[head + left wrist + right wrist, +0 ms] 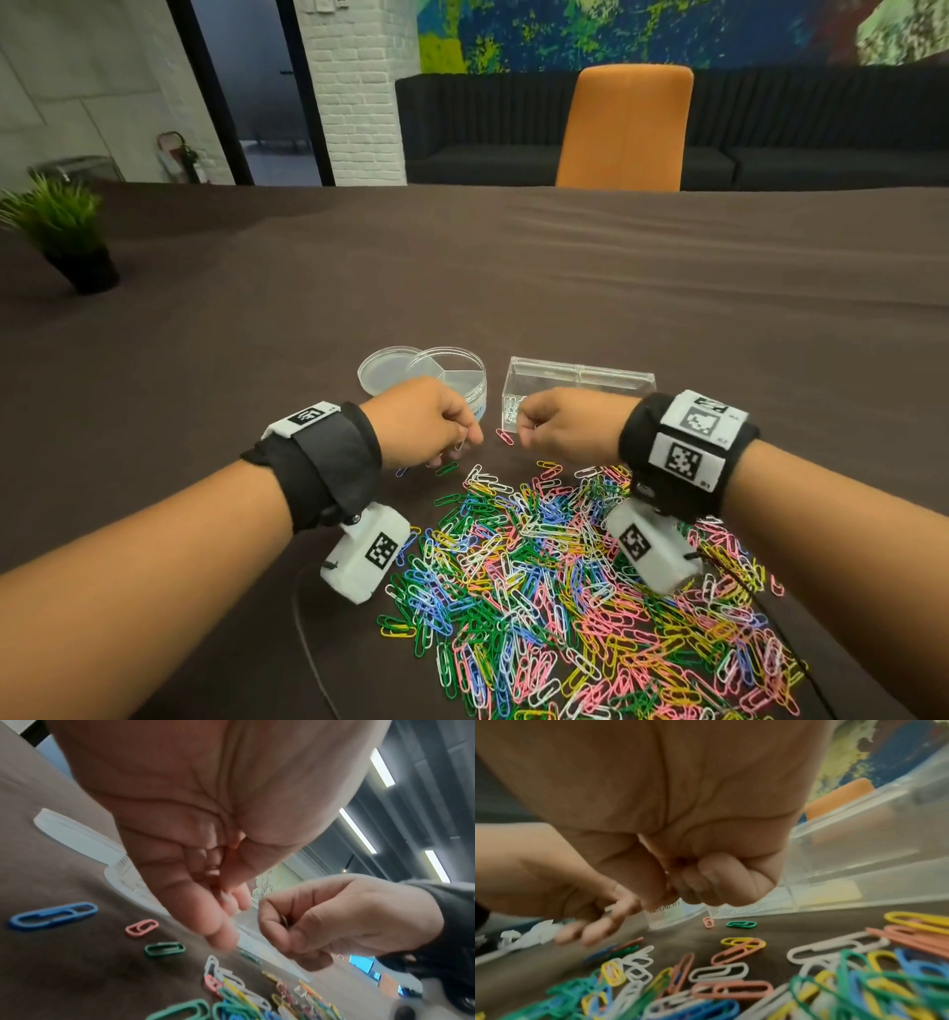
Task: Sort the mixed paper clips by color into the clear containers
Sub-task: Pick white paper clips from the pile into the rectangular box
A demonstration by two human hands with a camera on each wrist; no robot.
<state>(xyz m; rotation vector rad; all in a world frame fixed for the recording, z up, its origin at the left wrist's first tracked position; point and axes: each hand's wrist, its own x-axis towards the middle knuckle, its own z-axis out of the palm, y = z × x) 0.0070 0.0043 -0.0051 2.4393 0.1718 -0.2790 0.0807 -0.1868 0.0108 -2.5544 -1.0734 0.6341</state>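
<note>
glossy wire paper clips (pixel 565 591), clear boxy container (pixel 580 383)

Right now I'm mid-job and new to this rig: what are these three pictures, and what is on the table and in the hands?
There is no machine here: a person works with two bare hands, wearing black wrist straps that carry small cameras. The wide picture comes from a head camera looking down; the other two look along each hand from the wrists.

On the brown table lies a big pile of mixed paper clips. Behind it stand a round clear container with its lid beside it, and a rectangular clear box already holding some white clips.

The left hand has its fingers pointing down at the table by a few stray clips. The right hand is curled into a fist near the box; whether it holds clips cannot be seen.
</note>
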